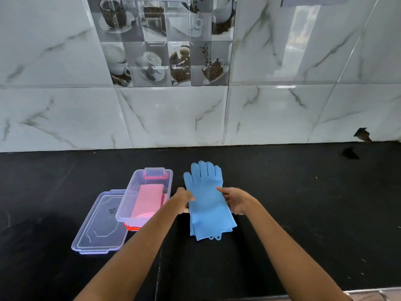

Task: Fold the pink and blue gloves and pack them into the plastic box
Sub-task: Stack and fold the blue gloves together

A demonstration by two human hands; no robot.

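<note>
1. Marble-look wall tiles [173, 118] back our black bench [303, 203], where the work sits near the middle.
2. We see the blue gloves [208, 205] stacked flat on the bench, long axis running near to far, finger ends far, cuffs toward us.
3. Our left hand [181, 199] pinches the stack's left edge at mid-length; our right hand [236, 200] grips the right edge opposite, fingers narrow and closed on the rubber.
4. Just left of the stack, the clear plastic box [152, 172] stands open with the folded pink gloves [147, 200] already inside.
5. Its lid [97, 233] lies flat on the bench, left of the box and nearer us, partly under the box's near end.
6. We judge the pink half done and the blue fold still to come: with both hands at mid-length, folding across the short axis suits, then moving left into the box, which the left hand is nearer.
</note>
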